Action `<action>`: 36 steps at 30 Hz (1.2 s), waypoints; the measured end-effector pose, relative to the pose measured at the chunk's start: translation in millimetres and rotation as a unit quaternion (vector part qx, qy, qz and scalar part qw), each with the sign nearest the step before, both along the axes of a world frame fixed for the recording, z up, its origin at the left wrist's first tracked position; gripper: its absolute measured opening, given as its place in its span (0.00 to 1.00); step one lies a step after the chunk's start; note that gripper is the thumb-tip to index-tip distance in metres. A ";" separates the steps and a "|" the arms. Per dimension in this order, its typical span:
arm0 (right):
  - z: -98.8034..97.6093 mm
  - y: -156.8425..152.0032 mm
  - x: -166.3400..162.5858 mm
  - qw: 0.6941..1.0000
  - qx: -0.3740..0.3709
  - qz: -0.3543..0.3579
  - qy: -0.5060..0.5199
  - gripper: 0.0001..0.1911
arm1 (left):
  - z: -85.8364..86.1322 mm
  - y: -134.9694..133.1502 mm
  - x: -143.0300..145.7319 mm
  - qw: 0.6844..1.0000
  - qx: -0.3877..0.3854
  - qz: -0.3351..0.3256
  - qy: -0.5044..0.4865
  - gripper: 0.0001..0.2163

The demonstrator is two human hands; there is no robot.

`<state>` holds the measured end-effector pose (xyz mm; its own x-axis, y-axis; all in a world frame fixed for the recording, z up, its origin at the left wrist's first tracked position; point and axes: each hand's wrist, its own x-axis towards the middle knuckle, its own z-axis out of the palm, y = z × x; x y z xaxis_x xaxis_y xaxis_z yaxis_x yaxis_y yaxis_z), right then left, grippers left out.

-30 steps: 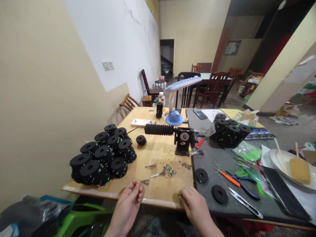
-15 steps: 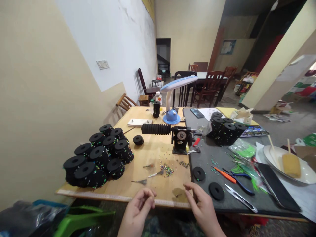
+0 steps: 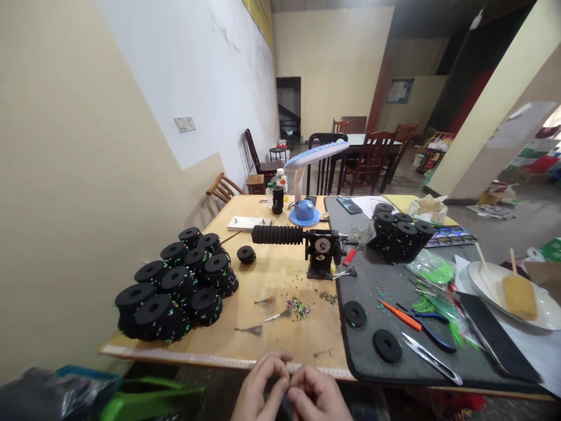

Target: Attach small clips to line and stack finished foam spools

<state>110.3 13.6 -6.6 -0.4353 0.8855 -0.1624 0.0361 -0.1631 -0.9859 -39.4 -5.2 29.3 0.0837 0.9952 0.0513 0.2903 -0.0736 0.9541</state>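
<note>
My left hand (image 3: 262, 387) and my right hand (image 3: 316, 395) meet at the table's front edge, fingers curled and fingertips pinched close together. Whatever is between them is hidden or too small to make out. Beyond them on the wood lie brush-like pieces with thin stems (image 3: 252, 330) and a scatter of small coloured beads (image 3: 298, 308). Behind the beads stands a black device (image 3: 321, 250) with a ribbed black roll (image 3: 277, 235) reaching out to its left. A black foam disc (image 3: 387, 345) lies right of my hands.
Stacks of black foam spools (image 3: 151, 310) fill the left side, with more spools (image 3: 405, 234) at the back right. Tweezers (image 3: 433, 359), pliers (image 3: 432, 327) and an orange-handled tool (image 3: 401, 316) lie on the grey mat (image 3: 363, 365). A blue lamp (image 3: 304, 211) stands behind.
My hands have come together from apart, the right moving left away from the mat's edge. Both are now lower in view, fingertips pinched. The view has tilted slightly upward.
</note>
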 end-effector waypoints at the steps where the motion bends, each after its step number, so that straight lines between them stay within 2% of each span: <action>1: -2.5 0.7 1.6 0.999 0.028 -0.006 -0.026 0.16 | -2.7 0.6 0.4 1.000 -0.002 -0.008 -0.008 0.10; 3: -6.9 2.1 5.5 0.994 0.082 -0.019 -0.065 0.15 | -6.7 3.1 1.9 0.999 -0.003 -0.019 -0.025 0.11; 5: -11.9 3.2 9.1 0.992 0.099 -0.029 -0.078 0.14 | -8.1 8.2 2.5 0.999 0.002 -0.022 -0.026 0.11; 8: -20.9 4.8 13.1 0.997 0.044 -0.053 -0.038 0.15 | -6.2 22.7 -1.4 0.999 0.028 0.000 0.023 0.10; 10: -26.7 6.1 15.2 0.997 -0.010 -0.080 0.016 0.19 | -4.5 36.6 -5.4 0.993 0.057 0.021 0.097 0.09; 12: -31.0 7.4 16.9 0.992 -0.051 -0.099 0.064 0.24 | -4.4 51.9 -7.2 0.972 0.081 0.034 0.218 0.08; 14: -33.2 8.4 18.0 0.986 -0.077 -0.110 0.101 0.28 | -6.2 66.3 -4.7 0.932 0.074 0.030 0.354 0.08; 15: -33.8 8.6 18.4 0.983 -0.086 -0.115 0.115 0.29 | -7.6 72.5 -1.9 0.919 0.067 0.029 0.386 0.10; 20: -36.8 6.9 18.6 0.963 -0.120 -0.163 0.177 0.29 | -16.8 88.9 14.9 0.893 0.043 0.037 0.446 0.18; 23: -39.1 6.6 18.9 0.955 -0.140 -0.176 0.193 0.30 | -20.5 90.0 17.6 0.890 0.042 0.042 0.451 0.19; 27: -37.4 8.1 19.6 0.952 -0.145 -0.187 0.195 0.30 | -17.8 83.9 12.7 0.903 0.057 0.045 0.424 0.15; 29: -35.2 8.3 20.0 0.952 -0.142 -0.190 0.195 0.30 | -12.3 77.0 9.6 0.931 0.067 0.043 0.356 0.12; 31: -33.5 7.7 20.3 0.952 -0.137 -0.195 0.193 0.30 | -5.7 67.2 7.5 0.974 0.051 0.039 0.216 0.08; 33: -32.7 6.5 20.5 0.955 -0.128 -0.197 0.184 0.29 | -1.4 55.4 6.9 0.998 -0.011 0.031 0.058 0.04; 36: -33.3 3.8 20.2 0.961 -0.114 -0.194 0.164 0.30 | -5.7 37.3 7.8 0.984 -0.146 0.018 -0.102 0.05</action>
<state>130.5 17.4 -40.0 -0.1415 0.9488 -0.2824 -0.3771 -0.3155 -0.8708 -31.7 32.1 23.6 0.0662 0.9722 -0.2245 0.0883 0.2184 0.9718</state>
